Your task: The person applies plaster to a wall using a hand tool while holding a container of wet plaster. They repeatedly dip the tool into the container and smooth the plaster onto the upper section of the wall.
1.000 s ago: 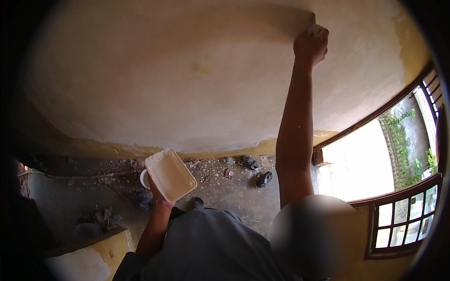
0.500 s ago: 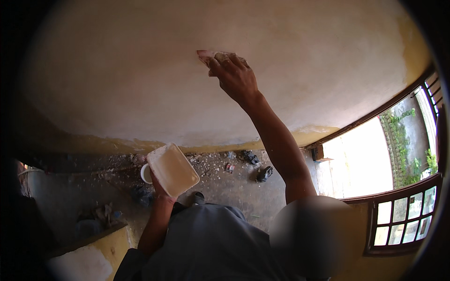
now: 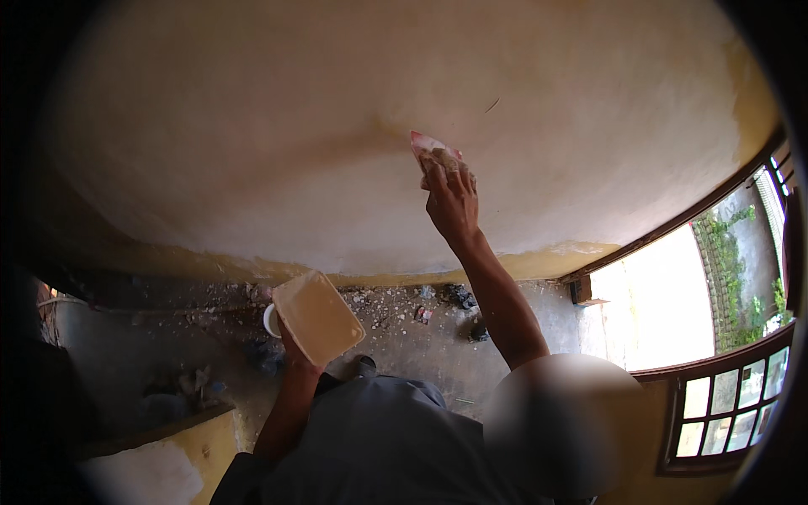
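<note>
My right hand (image 3: 454,206) reaches up to the pale, putty-smeared wall (image 3: 278,194). Its fingers, crusted with white, are closed round a flat putty spreader (image 3: 433,145) with a red edge, whose blade lies at the wall surface. Lower left, my left hand (image 3: 300,353) grips a shallow, rectangular cream-coloured tray (image 3: 320,320) from its near left side. The tray is tilted, with its inside turned up, and most of my left fingers are hidden behind it. A round white container (image 3: 271,321) shows just past the tray's left edge.
White crumbs and rubbish, including a small red packet (image 3: 423,315) and black plastic bags (image 3: 459,296), litter the floor along the wall's foot. A bright doorway (image 3: 648,295) and a paned window (image 3: 725,402) are on the right. A low yellow wall (image 3: 185,450) stands lower left.
My right hand has moved down and to the right across the wall with the spreader. My left hand still holds the tray, which sits slightly lower and further right in the picture.
</note>
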`<state>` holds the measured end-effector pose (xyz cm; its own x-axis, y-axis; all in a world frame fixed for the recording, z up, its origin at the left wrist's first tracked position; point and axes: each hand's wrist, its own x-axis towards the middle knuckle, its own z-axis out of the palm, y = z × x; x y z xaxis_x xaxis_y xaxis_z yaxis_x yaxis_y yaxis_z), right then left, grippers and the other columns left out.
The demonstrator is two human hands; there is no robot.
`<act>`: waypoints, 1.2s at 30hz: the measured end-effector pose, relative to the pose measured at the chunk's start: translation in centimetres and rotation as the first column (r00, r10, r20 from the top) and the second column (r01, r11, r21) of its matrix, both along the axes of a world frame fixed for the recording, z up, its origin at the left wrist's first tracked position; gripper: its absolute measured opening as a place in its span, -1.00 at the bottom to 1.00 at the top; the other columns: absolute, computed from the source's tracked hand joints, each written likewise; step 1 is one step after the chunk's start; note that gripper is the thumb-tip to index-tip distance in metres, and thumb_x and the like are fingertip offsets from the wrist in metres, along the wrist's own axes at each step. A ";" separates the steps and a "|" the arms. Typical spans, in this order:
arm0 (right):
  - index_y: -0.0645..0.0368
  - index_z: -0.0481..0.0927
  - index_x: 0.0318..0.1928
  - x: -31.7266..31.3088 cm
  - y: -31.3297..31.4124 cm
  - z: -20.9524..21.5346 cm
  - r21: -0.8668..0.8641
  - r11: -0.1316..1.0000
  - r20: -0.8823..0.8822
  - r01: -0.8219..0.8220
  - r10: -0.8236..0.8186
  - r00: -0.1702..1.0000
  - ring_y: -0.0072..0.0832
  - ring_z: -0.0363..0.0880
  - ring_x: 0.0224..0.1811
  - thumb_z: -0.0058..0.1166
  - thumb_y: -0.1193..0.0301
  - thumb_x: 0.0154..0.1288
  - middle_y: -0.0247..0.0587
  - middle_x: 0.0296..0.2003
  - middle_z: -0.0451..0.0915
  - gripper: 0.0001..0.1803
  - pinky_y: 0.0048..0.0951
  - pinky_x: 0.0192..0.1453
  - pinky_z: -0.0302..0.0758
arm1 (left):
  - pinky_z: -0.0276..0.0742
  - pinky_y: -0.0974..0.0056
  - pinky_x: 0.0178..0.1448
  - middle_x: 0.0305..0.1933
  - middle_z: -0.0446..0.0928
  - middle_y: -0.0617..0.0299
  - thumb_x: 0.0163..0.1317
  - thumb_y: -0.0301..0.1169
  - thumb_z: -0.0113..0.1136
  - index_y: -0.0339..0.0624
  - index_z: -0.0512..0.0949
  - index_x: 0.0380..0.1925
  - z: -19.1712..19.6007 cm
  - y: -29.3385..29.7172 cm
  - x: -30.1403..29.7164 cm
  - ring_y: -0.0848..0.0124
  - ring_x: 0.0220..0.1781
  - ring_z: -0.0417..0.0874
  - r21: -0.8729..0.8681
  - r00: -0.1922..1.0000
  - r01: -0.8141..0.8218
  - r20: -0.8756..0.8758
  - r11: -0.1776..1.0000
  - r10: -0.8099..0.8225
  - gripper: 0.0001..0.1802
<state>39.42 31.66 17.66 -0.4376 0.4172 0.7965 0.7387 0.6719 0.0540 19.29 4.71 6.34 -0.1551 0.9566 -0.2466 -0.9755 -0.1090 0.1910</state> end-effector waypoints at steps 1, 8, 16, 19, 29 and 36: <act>0.04 0.45 0.19 0.3 -0.5 1.4 0.017 0.999 -0.157 0.043 -0.039 0.987 -0.10 0.48 0.18 0.11 0.49 0.28 -0.13 0.17 0.43 -0.55 0.02 0.20 0.45 | 0.59 -0.08 0.19 0.18 0.55 0.23 0.39 0.26 -0.14 0.05 0.39 0.29 0.0 0.2 0.1 0.18 0.16 0.62 0.011 1.000 -0.004 0.002 1.000 0.004 -0.31; 0.22 0.33 0.17 -1.9 2.1 8.9 -0.323 0.942 -0.899 -0.096 -0.274 0.342 -0.04 0.52 0.08 -0.14 0.58 0.28 0.07 0.06 0.49 -0.58 -0.07 0.09 0.50 | 0.59 -0.03 0.18 0.17 0.54 0.24 0.40 0.26 -0.15 0.05 0.40 0.28 -0.4 -0.2 0.3 0.20 0.15 0.61 -0.115 0.996 -0.044 -0.083 0.992 0.034 -0.32; 0.16 0.46 0.01 -8.0 2.0 7.4 -0.103 0.976 -0.621 0.194 -0.216 0.753 0.03 0.54 -0.11 0.14 0.49 0.16 0.04 -0.15 0.59 -0.63 0.02 -0.02 0.48 | 0.57 0.01 0.20 0.19 0.52 0.26 0.42 0.24 -0.17 0.04 0.37 0.30 -1.9 -0.7 -0.1 0.23 0.18 0.58 -0.083 0.985 -0.120 -0.137 0.989 0.108 -0.33; 0.12 0.53 0.05 -7.3 1.9 5.8 0.066 0.978 -0.406 0.197 -0.154 0.901 -0.02 0.55 -0.08 0.21 0.46 0.15 0.00 -0.10 0.60 -0.59 -0.02 -0.02 0.51 | 0.57 0.01 0.21 0.19 0.52 0.25 0.42 0.23 -0.17 0.04 0.36 0.31 -2.6 -0.7 -0.5 0.23 0.18 0.58 -0.102 0.988 -0.123 -0.102 0.987 0.112 -0.33; -0.04 0.56 0.12 -2.1 2.2 6.3 0.250 0.950 -0.299 0.190 -0.111 0.948 -0.09 0.52 0.02 0.17 0.54 0.15 -0.13 0.00 0.57 -0.52 0.00 0.13 0.43 | 0.56 0.01 0.20 0.15 0.55 0.26 0.42 0.23 -0.17 0.03 0.41 0.26 -1.6 -0.4 0.3 0.24 0.17 0.59 -0.080 0.995 -0.050 -0.087 0.996 0.043 -0.35; 0.12 0.51 0.13 -3.8 -1.6 4.6 -0.130 0.977 -0.299 -0.170 0.125 0.946 0.04 0.48 0.12 0.00 0.52 0.36 0.07 0.18 0.45 -0.66 -0.06 0.20 0.40 | 0.54 -0.02 0.24 0.18 0.53 0.27 0.41 0.24 -0.16 0.07 0.40 0.28 -1.8 -0.5 0.4 0.22 0.19 0.58 -0.115 0.994 -0.077 -0.092 0.990 0.067 -0.34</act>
